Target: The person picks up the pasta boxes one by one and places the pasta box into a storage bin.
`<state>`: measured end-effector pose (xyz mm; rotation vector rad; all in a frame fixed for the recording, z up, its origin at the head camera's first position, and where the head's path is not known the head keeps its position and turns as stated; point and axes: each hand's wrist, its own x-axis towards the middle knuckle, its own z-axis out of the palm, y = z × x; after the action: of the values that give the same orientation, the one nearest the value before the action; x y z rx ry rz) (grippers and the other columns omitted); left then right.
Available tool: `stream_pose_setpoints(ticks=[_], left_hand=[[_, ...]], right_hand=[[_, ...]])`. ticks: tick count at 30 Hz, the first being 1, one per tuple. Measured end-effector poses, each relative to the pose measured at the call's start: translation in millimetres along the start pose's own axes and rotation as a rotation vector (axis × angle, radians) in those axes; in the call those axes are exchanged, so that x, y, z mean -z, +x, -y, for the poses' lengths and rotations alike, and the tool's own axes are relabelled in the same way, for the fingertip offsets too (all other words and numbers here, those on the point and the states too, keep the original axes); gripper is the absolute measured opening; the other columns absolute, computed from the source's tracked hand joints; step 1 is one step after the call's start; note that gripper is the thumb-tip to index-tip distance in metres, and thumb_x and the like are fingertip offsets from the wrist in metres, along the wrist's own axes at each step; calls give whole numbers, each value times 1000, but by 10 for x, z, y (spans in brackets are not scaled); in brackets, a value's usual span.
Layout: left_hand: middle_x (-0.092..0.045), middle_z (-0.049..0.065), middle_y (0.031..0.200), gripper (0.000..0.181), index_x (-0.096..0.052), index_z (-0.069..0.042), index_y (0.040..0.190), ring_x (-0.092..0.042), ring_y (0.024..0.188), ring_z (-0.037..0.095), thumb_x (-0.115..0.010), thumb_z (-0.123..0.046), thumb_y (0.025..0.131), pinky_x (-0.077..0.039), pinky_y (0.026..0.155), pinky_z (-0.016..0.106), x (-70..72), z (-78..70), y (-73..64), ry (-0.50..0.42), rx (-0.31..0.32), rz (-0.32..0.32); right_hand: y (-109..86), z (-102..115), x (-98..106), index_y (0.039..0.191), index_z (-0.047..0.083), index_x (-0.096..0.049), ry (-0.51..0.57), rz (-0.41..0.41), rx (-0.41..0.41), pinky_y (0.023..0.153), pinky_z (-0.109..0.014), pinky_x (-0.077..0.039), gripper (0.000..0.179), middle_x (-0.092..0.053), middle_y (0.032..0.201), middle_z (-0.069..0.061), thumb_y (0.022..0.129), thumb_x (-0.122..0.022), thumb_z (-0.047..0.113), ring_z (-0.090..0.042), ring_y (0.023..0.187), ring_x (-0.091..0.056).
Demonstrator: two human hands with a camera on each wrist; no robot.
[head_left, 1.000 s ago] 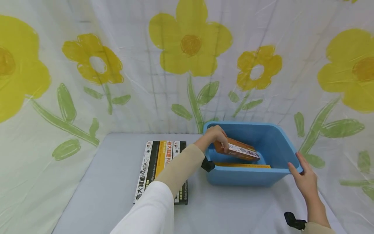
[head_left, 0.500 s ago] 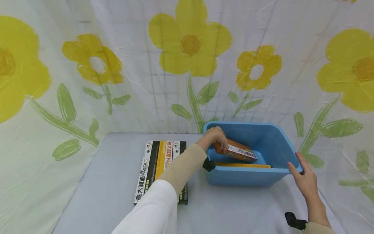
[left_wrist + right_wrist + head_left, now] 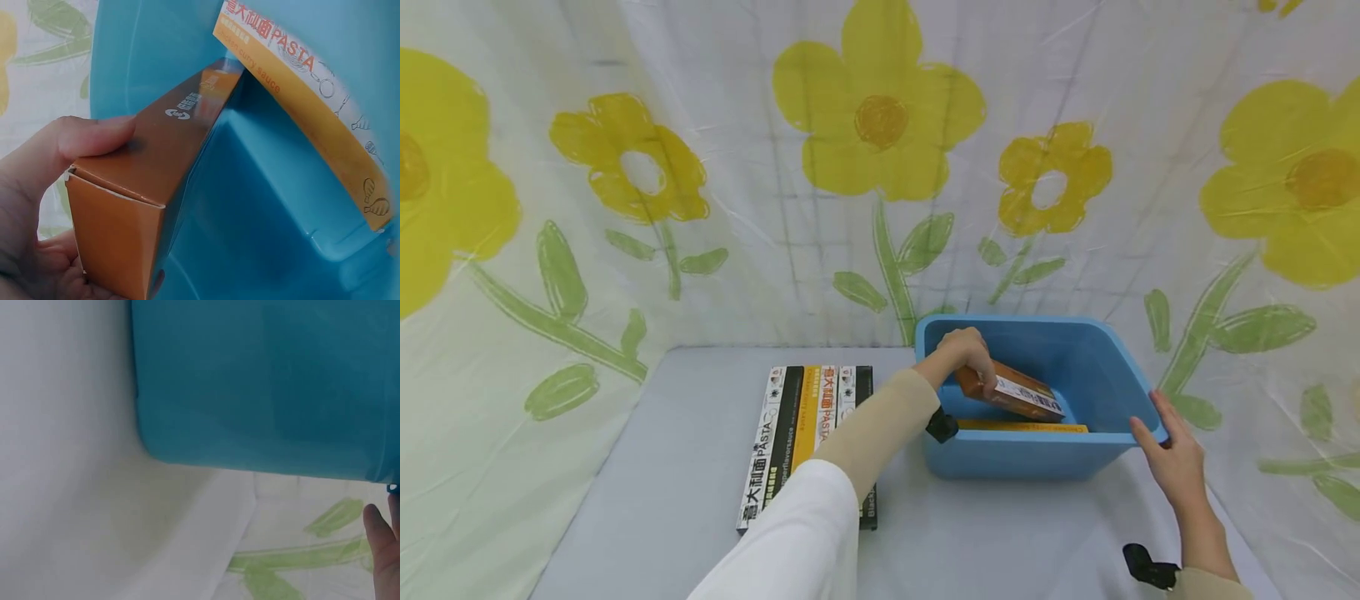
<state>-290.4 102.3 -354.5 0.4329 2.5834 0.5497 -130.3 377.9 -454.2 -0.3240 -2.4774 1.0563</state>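
Observation:
In the head view my left hand [image 3: 966, 354] reaches into a blue plastic bin [image 3: 1000, 457] and grips one end of a brown pasta box [image 3: 1018, 392]. The box is tilted, its far end lower and toward the right. The left wrist view shows the thumb on top of the brown box [image 3: 159, 147] and fingers beneath it. A yellow and white pasta box [image 3: 306, 106], labelled chicken curry sauce, stands on edge along the bin's near wall. My right hand [image 3: 1180, 462] holds the bin's front right corner, thumb at the near rim.
Several pasta boxes [image 3: 808, 408] lie side by side on the table [image 3: 655, 467] left of the bin, partly hidden by my left sleeve. A white curtain [image 3: 737, 275] with yellow flowers hangs behind the table and bin.
My left hand and the brown box have shifted slightly right inside the bin. The head view has moved a little. My right hand stays on the bin's corner.

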Motion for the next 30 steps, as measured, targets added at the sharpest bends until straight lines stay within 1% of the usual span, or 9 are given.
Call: stream_pose_setpoints(ticks=[7,10,12,15,17,20,24,28,30], left_hand=[[-59,-2,90,33,-69,-17,95,-43,67,15,-86,-27,68,-36,52,26,40,-63,25,35,1,19],[-61,-2,95,33,-70,-18,98,-43,70,15,-85,-25,69,-35,52,26,22,-85,24,27,1,10],[-63,-2,103,39,-71,-18,105,-45,72,15,-84,-23,69,-36,53,26,-6,-98,17,18,-12,8],[-63,-1,117,50,-69,-18,119,-50,76,14,-84,-23,71,-41,54,25,-53,-120,6,10,-47,12],[-62,1,122,57,-66,-17,125,-54,79,15,-84,-23,71,-46,57,25,-78,-135,-6,2,-62,10],[-62,2,121,59,-64,-16,127,-56,83,17,-85,-22,72,-50,62,27,-94,-153,-17,0,-62,6],[-62,2,118,56,-64,-14,124,-56,80,16,-84,-20,73,-50,61,28,-108,-170,-20,17,-71,17],[-62,3,117,54,-63,-13,124,-53,76,15,-84,-19,74,-47,58,27,-125,-187,-11,40,-85,26],[-61,4,115,54,-61,-11,124,-51,74,15,-83,-19,76,-44,57,27,-136,-190,-1,59,-80,44]], right_hand=[[20,11,-48,149,-1,-33,4,-9,15,109,-58,-23,61,-28,154,-23,98,-56,23,-47,139,-24],[21,11,-53,149,0,-33,6,-13,29,110,-56,-23,61,-29,153,-24,98,-56,24,-46,139,-25],[16,9,-49,149,1,-33,1,-16,32,111,-54,-23,61,-29,153,-23,98,-55,25,-46,139,-25],[-1,2,-41,149,1,-34,-5,-27,39,113,-41,-23,60,-30,153,-23,98,-56,24,-46,139,-27],[-12,-1,-42,149,0,-35,-7,-36,52,113,-34,-23,60,-32,152,-24,98,-56,23,-46,138,-28],[-16,-5,-54,147,-2,-37,-6,-46,76,109,-19,-20,59,-34,150,-26,97,-58,22,-44,138,-28],[-8,-3,-60,147,-1,-38,-8,-51,76,98,-6,-18,59,-35,149,-26,96,-58,22,-43,138,-29],[-7,-5,-41,148,1,-36,-10,-38,56,94,-4,-18,60,-33,151,-24,97,-57,23,-45,137,-29],[-9,-7,-31,149,1,-35,-9,-28,44,101,-9,-20,60,-32,152,-24,97,-57,23,-46,137,-29]])
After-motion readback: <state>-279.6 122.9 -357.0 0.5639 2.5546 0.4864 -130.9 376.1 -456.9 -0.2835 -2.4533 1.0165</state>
